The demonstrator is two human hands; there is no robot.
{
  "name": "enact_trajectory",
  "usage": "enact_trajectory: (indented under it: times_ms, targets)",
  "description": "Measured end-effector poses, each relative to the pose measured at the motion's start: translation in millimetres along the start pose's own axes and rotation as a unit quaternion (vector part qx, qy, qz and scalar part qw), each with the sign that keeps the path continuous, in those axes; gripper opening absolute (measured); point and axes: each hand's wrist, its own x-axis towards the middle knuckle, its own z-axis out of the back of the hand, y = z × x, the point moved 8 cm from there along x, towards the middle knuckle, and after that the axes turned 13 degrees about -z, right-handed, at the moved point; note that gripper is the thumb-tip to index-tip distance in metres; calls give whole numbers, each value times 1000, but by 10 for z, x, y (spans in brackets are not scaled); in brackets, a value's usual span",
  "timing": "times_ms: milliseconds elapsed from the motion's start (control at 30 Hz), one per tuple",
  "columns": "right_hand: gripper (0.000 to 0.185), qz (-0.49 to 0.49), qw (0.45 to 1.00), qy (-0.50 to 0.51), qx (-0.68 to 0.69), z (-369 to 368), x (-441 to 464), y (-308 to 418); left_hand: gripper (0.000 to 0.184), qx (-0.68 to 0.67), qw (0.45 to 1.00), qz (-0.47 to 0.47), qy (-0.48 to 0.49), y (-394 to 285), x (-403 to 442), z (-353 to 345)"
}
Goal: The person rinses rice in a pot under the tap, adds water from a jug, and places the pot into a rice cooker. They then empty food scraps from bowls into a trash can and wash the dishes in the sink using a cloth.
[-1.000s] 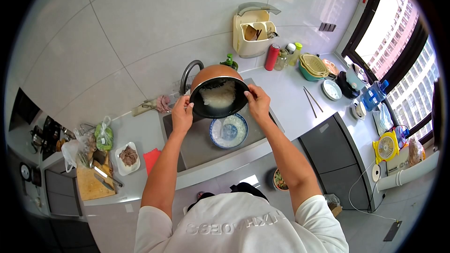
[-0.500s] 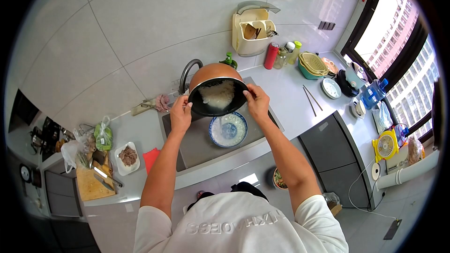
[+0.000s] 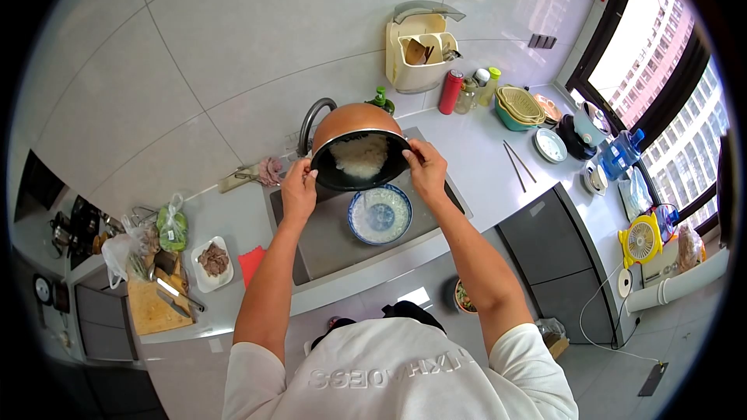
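Both of my hands hold a cooking pot (image 3: 350, 119), orange-brown outside and black inside, over the sink. The pot is tipped with its mouth facing me. White rice (image 3: 362, 157) lies against its inner wall. My left hand (image 3: 299, 193) grips the left rim, thumb on the near side. My right hand (image 3: 426, 169) is closed on the right rim. Below the pot's lower rim, in the sink (image 3: 327, 241), stands a blue-and-white bowl (image 3: 380, 216). It seems to hold whitish liquid. A curved faucet (image 3: 311, 115) rises behind the pot.
On the left counter are a white dish of meat (image 3: 212, 263), a cutting board (image 3: 152, 307) with knives and a bag of greens (image 3: 172, 224). Chopsticks (image 3: 515, 165), a plate (image 3: 550, 145) and a basket (image 3: 520, 106) lie to the right. A food-filled container (image 3: 465, 297) stands on the floor.
The pot has shifted very slightly, its lower rim a little higher, and both hands keep their grip. The bowl stays in place.
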Motion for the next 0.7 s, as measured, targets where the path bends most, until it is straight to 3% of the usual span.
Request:
enact_trajectory:
  times_ms: [700]
  targets:
    - [22,6,1000,5,-4,7,0,-30,18,23,1000,-3,3,-26,-1,-8]
